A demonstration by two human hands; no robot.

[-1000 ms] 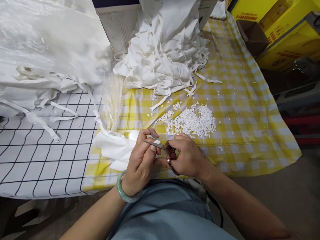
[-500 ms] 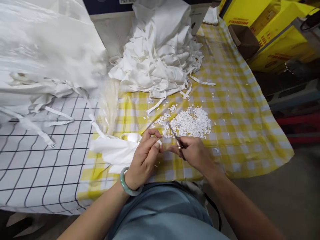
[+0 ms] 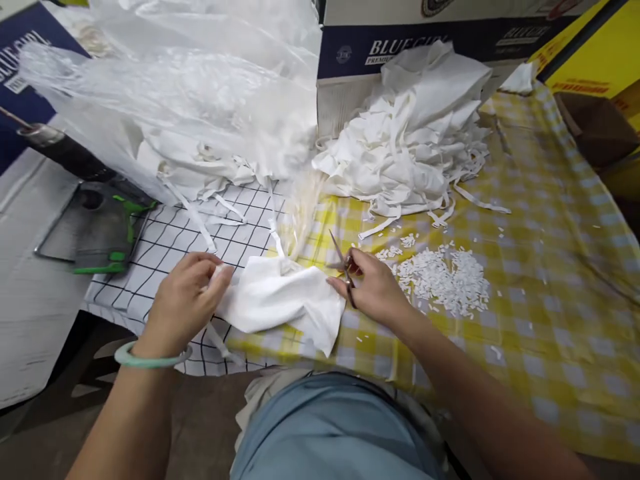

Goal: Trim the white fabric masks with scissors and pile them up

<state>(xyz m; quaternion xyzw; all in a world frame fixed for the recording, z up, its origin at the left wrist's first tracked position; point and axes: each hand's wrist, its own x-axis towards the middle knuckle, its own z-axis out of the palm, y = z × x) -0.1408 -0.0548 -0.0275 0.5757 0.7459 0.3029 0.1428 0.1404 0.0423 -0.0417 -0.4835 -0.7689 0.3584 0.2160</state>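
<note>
My left hand (image 3: 183, 303), with a green bangle on the wrist, pinches the left edge of a white cloth piece (image 3: 283, 300) lying across the seam between the black-grid cover and the yellow check tablecloth (image 3: 545, 267). My right hand (image 3: 373, 290) grips a pair of scissors (image 3: 343, 263), blades pointing up and away, and its fingers touch the cloth's right edge. A heap of small white cut bits (image 3: 443, 280) lies just right of that hand.
A pile of white cloth pieces with straps (image 3: 415, 150) sits behind the bits. A clear plastic bag of more white pieces (image 3: 190, 113) covers the left rear. A green and black power drill (image 3: 100, 220) lies far left. Cardboard boxes (image 3: 400, 47) stand behind.
My left hand has moved left, off the scissors, and now holds the white cloth spread flat. My right hand keeps the scissors. The view has swung left, bringing the drill into sight.
</note>
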